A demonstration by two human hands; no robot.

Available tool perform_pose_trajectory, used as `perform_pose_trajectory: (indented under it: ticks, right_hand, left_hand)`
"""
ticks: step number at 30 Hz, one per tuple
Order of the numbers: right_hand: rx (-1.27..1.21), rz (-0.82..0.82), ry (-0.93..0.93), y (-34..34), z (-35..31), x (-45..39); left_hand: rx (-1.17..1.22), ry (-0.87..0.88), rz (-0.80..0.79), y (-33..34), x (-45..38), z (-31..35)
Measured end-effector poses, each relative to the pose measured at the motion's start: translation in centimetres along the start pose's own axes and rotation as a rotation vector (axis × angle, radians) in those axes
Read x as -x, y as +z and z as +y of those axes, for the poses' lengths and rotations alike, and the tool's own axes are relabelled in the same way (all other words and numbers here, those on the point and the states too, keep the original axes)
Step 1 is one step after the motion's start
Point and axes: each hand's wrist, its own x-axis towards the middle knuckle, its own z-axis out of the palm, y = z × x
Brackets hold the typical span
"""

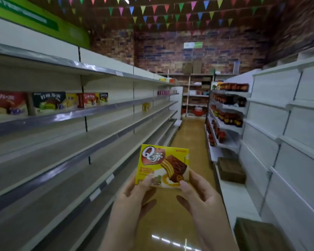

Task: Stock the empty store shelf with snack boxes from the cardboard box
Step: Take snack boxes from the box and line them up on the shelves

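I hold a yellow snack box [164, 163] with a chocolate cake picture upright in front of me, over the aisle floor. My left hand [134, 194] pinches its lower left corner, thumb on the front. My right hand [194, 192] pinches its lower right corner the same way. On the left, the shelf [65, 115] at chest height carries several snack boxes [49, 102] in a row, red, dark green and yellow. The shelves below it are bare. The cardboard box is out of view.
A long white shelf unit runs along the left, another along the right with dark jars [228, 118]. Two brown wooden crates [230, 170] sit on the right unit's bottom shelf. The tan aisle floor [188, 142] runs ahead to a brick back wall.
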Motion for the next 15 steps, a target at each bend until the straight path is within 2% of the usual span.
perform_pose_trajectory:
  ticks: [4, 7, 12, 15]
  right_hand:
    - [-0.023, 0.049, -0.033, 2.9, -0.7, -10.1]
    - [-0.048, -0.022, -0.068, 6.8, -1.0, -18.5]
    - [-0.089, -0.080, -0.048, 11.3, 2.8, -27.2]
    - [-0.097, -0.154, -0.030, 14.0, 5.4, -32.1]
  left_hand:
    - [0.004, 0.019, -0.051, 2.3, -10.1, 2.3]
    - [-0.002, 0.086, -0.055, 2.3, -18.4, 5.6]
    - [-0.018, 0.096, 0.082, 0.1, -27.5, 6.4]
    - [-0.139, 0.129, 0.182, -1.3, -32.1, 6.0]
